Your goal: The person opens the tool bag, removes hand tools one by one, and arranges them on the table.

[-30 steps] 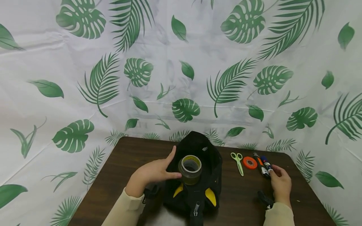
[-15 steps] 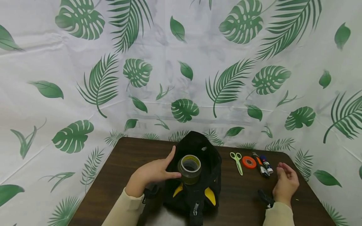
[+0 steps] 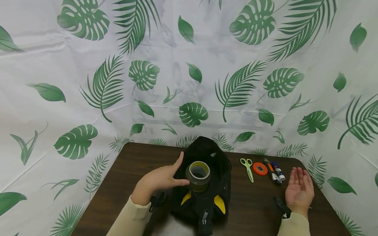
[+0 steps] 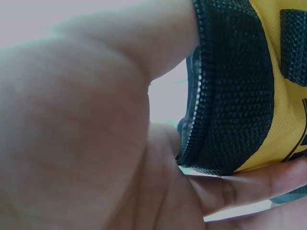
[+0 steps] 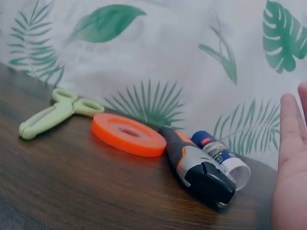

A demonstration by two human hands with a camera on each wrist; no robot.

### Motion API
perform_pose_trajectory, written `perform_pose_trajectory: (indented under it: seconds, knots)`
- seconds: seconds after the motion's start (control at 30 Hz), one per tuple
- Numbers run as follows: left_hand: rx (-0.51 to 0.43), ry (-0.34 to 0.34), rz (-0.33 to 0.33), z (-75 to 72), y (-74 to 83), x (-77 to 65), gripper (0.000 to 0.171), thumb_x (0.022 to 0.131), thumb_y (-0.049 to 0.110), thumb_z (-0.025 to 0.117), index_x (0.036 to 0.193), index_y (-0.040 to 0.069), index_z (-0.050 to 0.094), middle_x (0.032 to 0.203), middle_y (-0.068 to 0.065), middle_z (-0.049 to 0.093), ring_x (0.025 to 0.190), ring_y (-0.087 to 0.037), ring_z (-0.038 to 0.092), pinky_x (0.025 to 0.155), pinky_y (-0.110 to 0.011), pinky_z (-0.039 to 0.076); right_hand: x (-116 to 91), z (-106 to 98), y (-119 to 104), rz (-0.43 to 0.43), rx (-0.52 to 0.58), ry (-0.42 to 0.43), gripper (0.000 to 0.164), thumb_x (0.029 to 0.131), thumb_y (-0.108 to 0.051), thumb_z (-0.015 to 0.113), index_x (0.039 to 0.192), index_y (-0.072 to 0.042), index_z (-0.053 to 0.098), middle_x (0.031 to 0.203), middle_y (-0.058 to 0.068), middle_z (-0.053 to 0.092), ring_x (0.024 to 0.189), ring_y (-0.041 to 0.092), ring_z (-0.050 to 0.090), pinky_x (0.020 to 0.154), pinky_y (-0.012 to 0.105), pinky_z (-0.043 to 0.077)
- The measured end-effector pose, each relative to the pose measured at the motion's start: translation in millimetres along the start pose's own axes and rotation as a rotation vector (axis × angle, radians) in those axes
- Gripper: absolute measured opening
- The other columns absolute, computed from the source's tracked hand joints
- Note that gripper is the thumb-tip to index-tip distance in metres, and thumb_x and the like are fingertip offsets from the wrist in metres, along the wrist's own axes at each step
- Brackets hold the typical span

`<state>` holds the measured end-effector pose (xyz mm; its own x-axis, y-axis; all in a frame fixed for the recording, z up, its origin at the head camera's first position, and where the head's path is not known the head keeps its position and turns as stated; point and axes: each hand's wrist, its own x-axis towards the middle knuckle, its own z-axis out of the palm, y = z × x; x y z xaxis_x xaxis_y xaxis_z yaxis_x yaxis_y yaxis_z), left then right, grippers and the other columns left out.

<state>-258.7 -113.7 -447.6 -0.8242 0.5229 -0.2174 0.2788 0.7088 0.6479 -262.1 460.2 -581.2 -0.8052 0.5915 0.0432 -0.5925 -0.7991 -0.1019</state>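
My left hand [image 3: 157, 179] holds the left side of a black and yellow bag [image 3: 217, 183], thumb and index finger spread. In the left wrist view, the bag's zippered edge [image 4: 199, 110] lies between thumb and fingers. A wide tape roll [image 3: 198, 184] sits at the bag's open mouth, hole up, near my thumb tip. My right hand [image 3: 299, 193] rests at the table's right, palm up, fingers straight and holding nothing. Beside it lie a glue stick [image 5: 223, 160] with a blue end and a grey, black and orange utility knife [image 5: 196, 167].
A flat orange tape roll [image 3: 260, 168] and light green scissors [image 3: 248, 169] continue the row on the brown table [image 3: 141, 154]. A leaf-printed white cloth [image 3: 165, 82] hangs behind and along the sides. A zipper pull [image 3: 205, 216] shows at the bag's front.
My right hand has let go of the glue stick, drawn back to the right, and turned palm up with fingers extended. The left hand and bag have stayed in place.
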Motion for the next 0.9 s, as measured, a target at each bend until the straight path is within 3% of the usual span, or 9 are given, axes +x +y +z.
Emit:
perform_pose_trajectory:
  seconds: [0.37,0.5,0.63,0.83,0.9]
  knots:
    - [0.01,0.002,-0.007,-2.0,1.2,0.1,0.116,0.099,0.07,0.069,0.175,0.035,-0.011,0.174,-0.011,0.042,0.146,-0.032,0.061,0.119,-0.055,0.049,-2.0,3.0,26.1,0.19,0.022,-0.216,0.037,0.115,0.0,0.044,0.148,0.009,0.054,0.141,0.03,0.064,0.139,0.044,0.062,0.133,0.039,0.032]
    - [0.012,0.001,-0.005,-2.9,3.2,1.0,0.116,0.098,0.071,0.069,0.175,0.035,-0.011,0.175,-0.011,0.04,0.149,-0.033,0.059,0.121,-0.056,0.048,-7.2,12.7,42.1,0.203,-0.022,-0.271,0.038,0.116,-0.001,0.038,0.148,0.011,0.053,0.14,0.032,0.062,0.138,0.045,0.062,0.135,0.039,0.026]
    - [0.006,0.002,-0.01,-2.5,3.0,1.5,0.117,0.098,0.07,0.07,0.175,0.035,-0.011,0.175,-0.012,0.04,0.147,-0.034,0.06,0.12,-0.057,0.048,-16.1,33.1,62.1,0.192,-0.109,-0.339,0.037,0.116,0.001,0.036,0.146,0.012,0.054,0.138,0.032,0.062,0.137,0.044,0.061,0.134,0.041,0.026]
    - [0.007,-0.003,-0.004,0.2,1.1,2.3,0.117,0.098,0.07,0.069,0.175,0.036,-0.012,0.173,-0.013,0.043,0.143,-0.034,0.064,0.118,-0.057,0.05,-35.9,80.2,84.2,0.206,-0.198,-0.52,0.035,0.115,0.006,0.036,0.145,0.017,0.051,0.138,0.033,0.064,0.137,0.046,0.062,0.126,0.045,0.039]
    - [0.006,0.0,-0.003,-0.4,0.8,1.7,0.116,0.099,0.07,0.069,0.175,0.036,-0.011,0.172,-0.014,0.044,0.141,-0.034,0.065,0.117,-0.056,0.051,-45.0,99.6,89.8,0.23,-0.311,-0.598,0.035,0.115,0.006,0.036,0.145,0.015,0.053,0.138,0.03,0.066,0.137,0.042,0.063,0.124,0.043,0.045]
